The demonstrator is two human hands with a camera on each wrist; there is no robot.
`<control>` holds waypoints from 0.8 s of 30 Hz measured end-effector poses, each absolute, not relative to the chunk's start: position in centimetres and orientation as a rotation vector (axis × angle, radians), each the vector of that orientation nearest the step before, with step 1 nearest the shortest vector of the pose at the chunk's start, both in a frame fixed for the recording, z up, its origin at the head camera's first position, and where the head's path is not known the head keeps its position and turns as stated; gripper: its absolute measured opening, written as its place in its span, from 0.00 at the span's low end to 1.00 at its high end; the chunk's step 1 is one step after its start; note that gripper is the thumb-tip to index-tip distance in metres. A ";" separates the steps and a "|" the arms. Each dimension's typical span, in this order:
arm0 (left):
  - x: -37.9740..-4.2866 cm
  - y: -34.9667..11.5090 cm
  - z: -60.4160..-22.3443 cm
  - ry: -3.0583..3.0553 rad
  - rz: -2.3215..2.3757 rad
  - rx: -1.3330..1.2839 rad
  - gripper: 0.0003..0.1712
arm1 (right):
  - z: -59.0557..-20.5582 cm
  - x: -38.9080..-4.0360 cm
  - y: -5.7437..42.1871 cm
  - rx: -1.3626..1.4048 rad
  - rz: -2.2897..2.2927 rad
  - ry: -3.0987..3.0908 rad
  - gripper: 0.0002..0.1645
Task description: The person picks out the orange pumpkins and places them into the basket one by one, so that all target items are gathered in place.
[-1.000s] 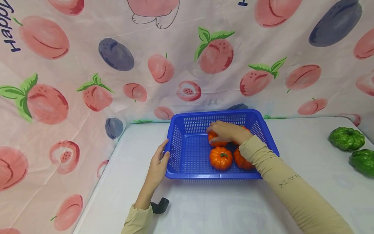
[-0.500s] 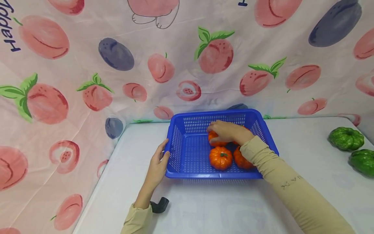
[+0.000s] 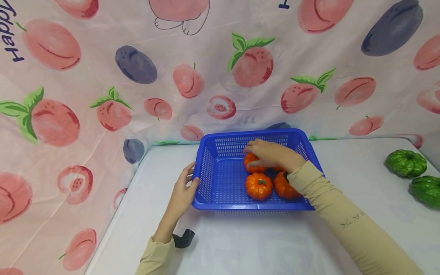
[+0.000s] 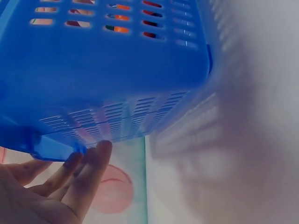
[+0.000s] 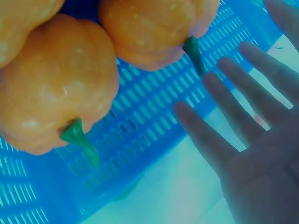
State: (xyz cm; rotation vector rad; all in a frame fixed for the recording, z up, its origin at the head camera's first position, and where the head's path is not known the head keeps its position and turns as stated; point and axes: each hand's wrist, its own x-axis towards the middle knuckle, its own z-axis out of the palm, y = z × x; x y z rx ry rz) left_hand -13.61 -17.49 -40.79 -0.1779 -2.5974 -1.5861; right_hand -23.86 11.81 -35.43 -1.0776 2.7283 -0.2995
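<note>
A blue plastic basket (image 3: 227,206) with slotted walls stands on the white table. Several small orange pumpkins sit in its right half, among them a front left pumpkin (image 3: 259,186), a front right pumpkin (image 3: 283,187) and a back left pumpkin (image 3: 250,163). Over the back left one is my right hand (image 3: 275,153); the right wrist view shows its fingers (image 5: 233,109) spread and fairly straight. Another pumpkin at the back right is mostly hidden by this hand. Beside the basket's left rim, my left hand (image 3: 182,194) has loosely extended fingers (image 4: 86,182), with the fingertips close to the rim.
Two green vegetables, a ribbed one (image 3: 406,163) and a darker one (image 3: 426,191), lie at the table's right side. A black curved piece (image 3: 184,238) is at my left wrist. Behind the table hangs a fruit-printed cloth (image 3: 192,46).
My left hand has shifted slightly left and its fingers have loosened from the basket's rim. My right hand has risen a little off the back left pumpkin, its forearm moving right.
</note>
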 end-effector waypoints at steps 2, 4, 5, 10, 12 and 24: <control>-13.7 -17.6 -40.5 -2.611 -1.552 -0.148 0.29 | -35.2 -23.7 11.9 -1.069 -0.306 2.731 0.29; -13.8 -17.6 -40.1 -2.611 -1.527 -0.116 0.29 | -34.9 -23.5 12.1 -1.071 -0.311 2.738 0.30; -13.9 -17.7 -39.9 -2.608 -1.515 -0.105 0.29 | -34.7 -23.4 12.2 -1.076 -0.313 2.743 0.30; -14.4 -17.7 -38.6 -2.570 -1.484 -0.128 0.27 | -33.6 -22.8 12.7 -1.098 -0.308 2.785 0.32; -14.5 -17.6 -38.1 -2.562 -1.467 -0.155 0.27 | -33.3 -22.5 12.9 -1.115 -0.303 2.800 0.32; -14.2 -17.1 -36.9 -2.546 -1.342 -0.261 0.27 | -32.2 -20.5 14.5 -1.156 -0.273 2.927 0.32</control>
